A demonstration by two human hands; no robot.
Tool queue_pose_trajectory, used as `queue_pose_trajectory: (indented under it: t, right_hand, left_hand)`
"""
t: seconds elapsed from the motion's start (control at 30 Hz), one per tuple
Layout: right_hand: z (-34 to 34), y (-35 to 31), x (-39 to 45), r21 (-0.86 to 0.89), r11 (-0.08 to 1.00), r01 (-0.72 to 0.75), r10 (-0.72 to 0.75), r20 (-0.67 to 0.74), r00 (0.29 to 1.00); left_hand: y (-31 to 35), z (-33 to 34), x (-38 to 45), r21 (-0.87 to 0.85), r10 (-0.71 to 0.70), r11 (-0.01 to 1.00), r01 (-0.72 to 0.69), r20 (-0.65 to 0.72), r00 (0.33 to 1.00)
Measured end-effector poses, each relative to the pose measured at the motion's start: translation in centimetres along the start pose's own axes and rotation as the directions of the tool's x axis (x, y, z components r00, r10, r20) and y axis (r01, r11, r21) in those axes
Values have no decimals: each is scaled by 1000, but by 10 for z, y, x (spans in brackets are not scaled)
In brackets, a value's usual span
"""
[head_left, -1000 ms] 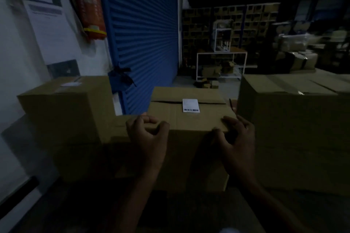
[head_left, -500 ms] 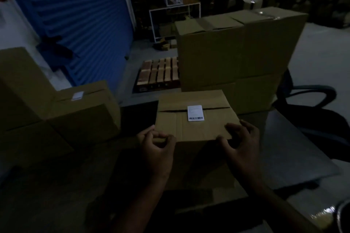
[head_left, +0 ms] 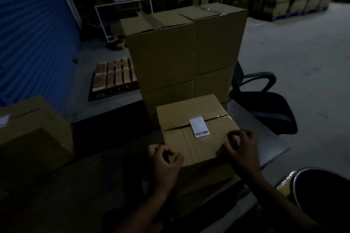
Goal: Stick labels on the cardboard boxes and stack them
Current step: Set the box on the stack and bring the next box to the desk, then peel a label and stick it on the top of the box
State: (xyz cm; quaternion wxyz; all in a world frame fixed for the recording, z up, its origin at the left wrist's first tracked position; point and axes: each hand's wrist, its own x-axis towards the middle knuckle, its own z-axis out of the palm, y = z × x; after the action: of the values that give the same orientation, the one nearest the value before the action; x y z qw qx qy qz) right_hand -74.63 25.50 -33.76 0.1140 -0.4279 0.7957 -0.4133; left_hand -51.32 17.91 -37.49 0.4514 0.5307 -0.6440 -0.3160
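The box (head_left: 197,128) wears its label (head_left: 199,126); my left hand (head_left: 163,166) and right hand (head_left: 241,147) grip its near corners, fingers curled. Stacking remains, I judge.

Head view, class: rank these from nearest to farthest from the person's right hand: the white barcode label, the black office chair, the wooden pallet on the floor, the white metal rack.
Measured from the right hand:
1. White barcode label, just left of the hand, on the box top.
2. Black office chair, right, beyond the table.
3. Wooden pallet, on the floor, far left.
4. White metal rack, at the back, by the blue shutter.
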Motion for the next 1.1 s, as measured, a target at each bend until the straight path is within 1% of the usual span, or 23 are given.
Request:
queue_pose_trajectory:
  t: [0.1, 0.17, 0.2, 0.27, 0.3, 0.37, 0.47, 0.53, 0.63, 0.77, 0.8, 0.87, 0.97, 1.03, 1.1]
  right_hand:
    - [6, 1, 18, -227, 974, -17, 12, -21, 1000]
    - [12, -4, 26, -353, 934, 59, -90, -72, 993]
    - [15, -7, 30, -377, 918, 125, -165, -76, 983]
    - [22, -17, 39, -343, 905, 251, -271, -11, 962]
    - [27, -22, 45, -305, 908, 286, -287, 43, 957]
    - [39, -31, 59, -281, 901, 332, -308, 125, 943]
    - [56, -38, 80, -300, 894, 333, -307, 132, 942]
    - [64, -39, 88, -315, 886, 340, -316, 124, 941]
    - [71, -40, 96, -358, 857, 370, -340, 147, 929]
    - [72, -41, 106, -392, 798, 458, -385, 254, 887]
    - [72, -40, 108, -392, 793, 467, -390, 264, 882]
    - [71, -38, 107, -374, 806, 459, -397, 234, 887]
    - [73, -34, 113, -318, 820, 476, -425, 219, 878]
    - [74, -33, 118, -307, 814, 492, -433, 243, 868]
    - [75, -32, 124, -332, 778, 533, -449, 299, 842]
  left_hand:
    - [-4, 5, 20, 48, 28, 998, -31, 80, 996]
    - [-1, 9, 41, 83, 55, 994, -65, 110, 992]
    - [2, 12, 52, 127, 72, 988, -88, 122, 990]
    - [12, 19, 71, 254, 106, 956, -147, 168, 980]
    - [17, 22, 81, 295, 131, 937, -185, 193, 972]
    - [24, 30, 102, 321, 197, 909, -267, 235, 952]
    - [28, 46, 134, 371, 258, 849, -375, 327, 909]
    - [23, 56, 144, 391, 249, 828, -402, 386, 888]
    - [13, 60, 139, 408, 293, 798, -445, 382, 876]
    - [9, 58, 137, 373, 336, 801, -468, 367, 867]
    - [9, 58, 137, 367, 334, 803, -469, 373, 866]
    - [8, 57, 137, 353, 341, 801, -484, 395, 853]
    - [7, 57, 135, 329, 330, 827, -456, 374, 867]
    - [4, 57, 136, 308, 319, 848, -431, 353, 880]
    - [3, 57, 137, 301, 317, 855, -422, 342, 885]
